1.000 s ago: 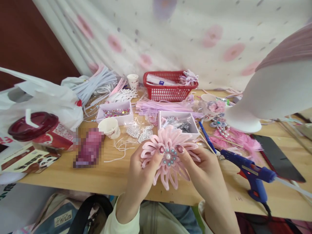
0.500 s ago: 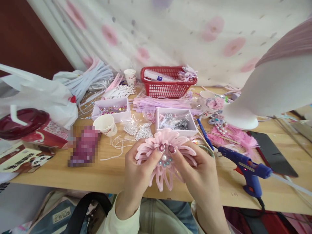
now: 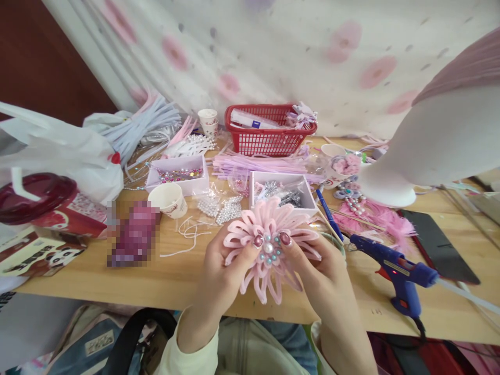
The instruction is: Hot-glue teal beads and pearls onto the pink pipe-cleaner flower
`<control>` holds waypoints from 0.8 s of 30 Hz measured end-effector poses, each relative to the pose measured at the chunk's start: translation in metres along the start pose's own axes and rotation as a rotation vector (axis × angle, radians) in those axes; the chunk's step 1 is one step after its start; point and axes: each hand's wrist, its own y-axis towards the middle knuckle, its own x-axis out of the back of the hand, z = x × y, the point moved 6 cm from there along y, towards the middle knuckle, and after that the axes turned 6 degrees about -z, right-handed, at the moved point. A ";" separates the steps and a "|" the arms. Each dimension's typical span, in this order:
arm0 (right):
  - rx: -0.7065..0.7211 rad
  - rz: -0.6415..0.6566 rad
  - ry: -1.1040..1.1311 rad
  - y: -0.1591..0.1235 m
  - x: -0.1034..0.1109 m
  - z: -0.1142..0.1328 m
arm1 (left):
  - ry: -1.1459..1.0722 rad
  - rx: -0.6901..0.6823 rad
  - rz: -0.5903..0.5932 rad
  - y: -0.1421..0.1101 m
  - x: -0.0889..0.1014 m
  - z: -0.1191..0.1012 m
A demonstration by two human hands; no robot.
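Note:
Both hands hold up a pink pipe-cleaner flower point(image 3: 269, 229) above the wooden table's front edge point(image 3: 164, 284). A pearl ringed with small blue beads sits at the flower's centre. My left hand point(image 3: 224, 271) grips the flower from the left, thumb pressed beside the pearl. From the right, my right hand point(image 3: 326, 268) grips it, thumb on the other side of the pearl. The fingers of both hands are curled behind the petals.
A blue glue gun point(image 3: 398, 271) lies at the right. Behind the flower stand two white bead boxes point(image 3: 283, 192), a paper cup point(image 3: 169, 199), loose pearls point(image 3: 221, 208) and a red basket point(image 3: 269, 130). A white foam head form point(image 3: 429, 151) rises right; plastic bags point(image 3: 58, 151) lie left.
The flower has tilted back up so its bead centre faces me, and my thumbs have moved apart to either side of the pearl.

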 end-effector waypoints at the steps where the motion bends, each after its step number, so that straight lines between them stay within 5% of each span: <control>1: 0.003 -0.017 0.001 0.000 0.001 0.000 | 0.012 -0.013 -0.009 0.000 0.000 0.000; 9: -0.008 0.042 -0.011 0.002 0.001 -0.003 | 0.011 0.045 0.000 0.002 0.003 0.006; 15: -0.081 0.075 0.066 -0.001 0.002 0.000 | -0.042 0.105 0.130 -0.002 -0.003 0.001; 24: -0.059 0.086 0.078 0.003 0.002 0.001 | 0.020 0.113 0.118 -0.004 -0.001 -0.001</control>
